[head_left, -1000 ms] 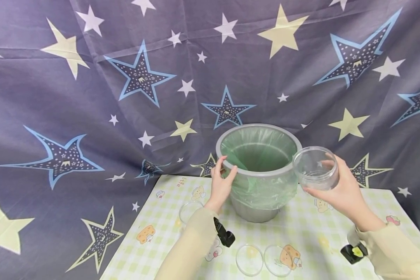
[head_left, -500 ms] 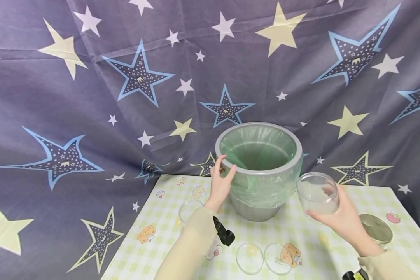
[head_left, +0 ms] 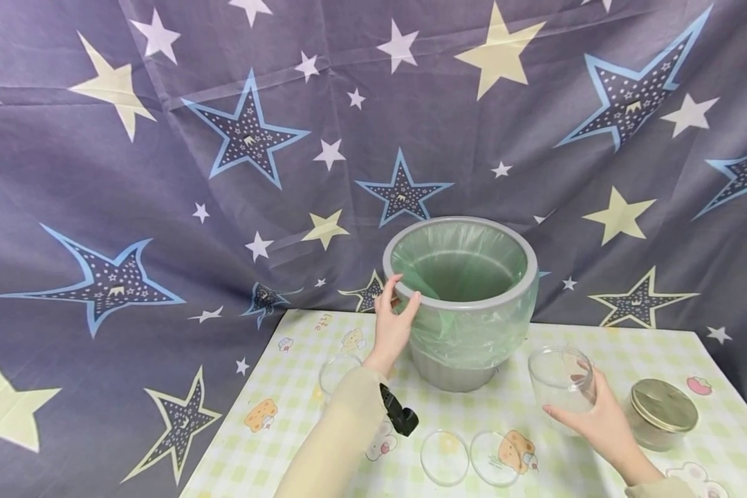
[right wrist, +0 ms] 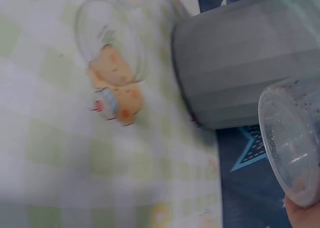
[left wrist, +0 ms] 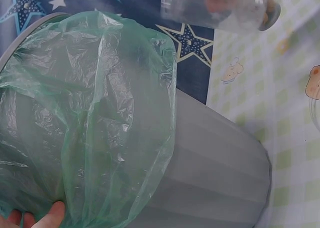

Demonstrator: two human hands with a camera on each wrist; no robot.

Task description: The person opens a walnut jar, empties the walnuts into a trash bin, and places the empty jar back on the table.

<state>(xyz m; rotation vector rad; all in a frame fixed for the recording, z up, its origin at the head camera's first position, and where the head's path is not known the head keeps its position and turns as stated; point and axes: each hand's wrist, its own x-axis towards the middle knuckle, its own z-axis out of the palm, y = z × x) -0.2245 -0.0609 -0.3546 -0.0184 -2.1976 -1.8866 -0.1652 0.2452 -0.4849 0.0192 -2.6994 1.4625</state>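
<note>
My left hand (head_left: 392, 332) grips the near-left rim of a grey trash bin (head_left: 457, 379), whose green plastic liner (head_left: 473, 335) is folded over the edge. In the left wrist view its fingertips (left wrist: 54, 215) press into the liner. My right hand (head_left: 600, 418) holds a clear jar (head_left: 554, 391) without a lid, thumb on the near side and fingers behind. The jar is upright, to the right of the bin and low over the table. In the right wrist view small dark specks cling to the jar (right wrist: 287, 138).
A jar with a gold lid (head_left: 665, 407) stands right of my right hand. Two clear round discs (head_left: 445, 481) lie side by side near the front, and another clear disc (head_left: 324, 377) is beside my left forearm. A star-patterned cloth (head_left: 162, 173) hangs behind the checked tablecloth (head_left: 305, 408).
My right hand has lowered the clear jar from beside the bin's rim toward the table, bringing it upright. The gold-lidded jar has come into view. My left hand stays on the bin.
</note>
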